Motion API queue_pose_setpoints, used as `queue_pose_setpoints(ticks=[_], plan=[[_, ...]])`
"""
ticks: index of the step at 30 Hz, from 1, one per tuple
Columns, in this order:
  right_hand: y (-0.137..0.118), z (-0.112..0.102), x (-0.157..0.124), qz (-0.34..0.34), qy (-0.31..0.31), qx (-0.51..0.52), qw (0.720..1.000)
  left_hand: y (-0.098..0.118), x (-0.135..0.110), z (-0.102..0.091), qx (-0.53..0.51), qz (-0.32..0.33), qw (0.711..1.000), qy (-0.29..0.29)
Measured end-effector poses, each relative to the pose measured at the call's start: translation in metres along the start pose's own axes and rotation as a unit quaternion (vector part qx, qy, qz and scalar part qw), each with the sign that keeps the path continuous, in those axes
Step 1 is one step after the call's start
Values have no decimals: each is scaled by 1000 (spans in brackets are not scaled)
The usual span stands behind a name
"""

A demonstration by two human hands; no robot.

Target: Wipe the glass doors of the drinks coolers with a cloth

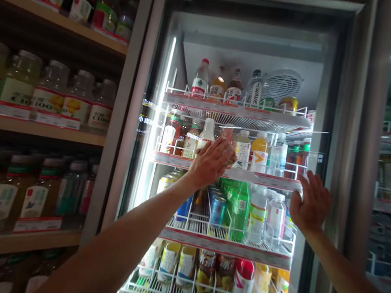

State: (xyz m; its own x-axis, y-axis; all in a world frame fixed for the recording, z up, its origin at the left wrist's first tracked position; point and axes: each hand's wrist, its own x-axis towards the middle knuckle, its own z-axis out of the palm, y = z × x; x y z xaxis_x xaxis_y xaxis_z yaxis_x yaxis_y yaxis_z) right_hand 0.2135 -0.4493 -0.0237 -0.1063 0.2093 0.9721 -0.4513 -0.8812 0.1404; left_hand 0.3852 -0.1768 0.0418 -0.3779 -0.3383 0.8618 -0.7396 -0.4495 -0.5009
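One brownish cloth (232, 159), bunched under left fingers (219, 149) pressed together, right fingers (316, 182) spread, bottle (254, 89) marked "WAVE" above left fingers.

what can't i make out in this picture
In the head view:
Crumpled item under the left hand: full shape, mostly covered by that hand
Pink bottle: lower part, behind that hand
Fridge shelf labels: wording, too small
Lower-left bottles: bases, cut off by bottom edge

Both forearms (141, 228) are bare down to the fingers (216, 151).
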Motion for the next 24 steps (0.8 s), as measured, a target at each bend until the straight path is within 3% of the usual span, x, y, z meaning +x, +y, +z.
queue_pose_setpoints(ticks=[3, 7, 9, 12, 16, 18, 20, 22, 24], plan=[[0, 0, 0, -15, 20, -13, 1000, -21, -3, -8, 5, -27, 1000, 2], [-2, -1, 0, -3, 6, -18, 1000, -89, -13, -30, 36, -213, 967, 134], [-3, -2, 0, 6, 2, -17, 1000, -100, -13, -33, 35, -247, 956, 155], [-2, -2, 0, 2, 0, -16, 1000, -66, -4, -20, 12, -185, 976, 113], [0, -1, 1, -14, 15, -17, 1000, 3, 11, 3, -30, 9, 999, -16], [-1, 0, 1, -25, 26, -22, 999, 8, 14, 3, -43, 62, 995, -59], [-2, -1, 1, -26, 27, -21, 999, -14, 14, -6, -36, 15, 999, -36], [-4, -1, 0, -11, 20, -21, 1000, -52, 14, -19, -21, -97, 995, 32], [-6, -2, 0, 9, 5, -25, 1000, -86, 17, -29, -10, -210, 972, 100]])
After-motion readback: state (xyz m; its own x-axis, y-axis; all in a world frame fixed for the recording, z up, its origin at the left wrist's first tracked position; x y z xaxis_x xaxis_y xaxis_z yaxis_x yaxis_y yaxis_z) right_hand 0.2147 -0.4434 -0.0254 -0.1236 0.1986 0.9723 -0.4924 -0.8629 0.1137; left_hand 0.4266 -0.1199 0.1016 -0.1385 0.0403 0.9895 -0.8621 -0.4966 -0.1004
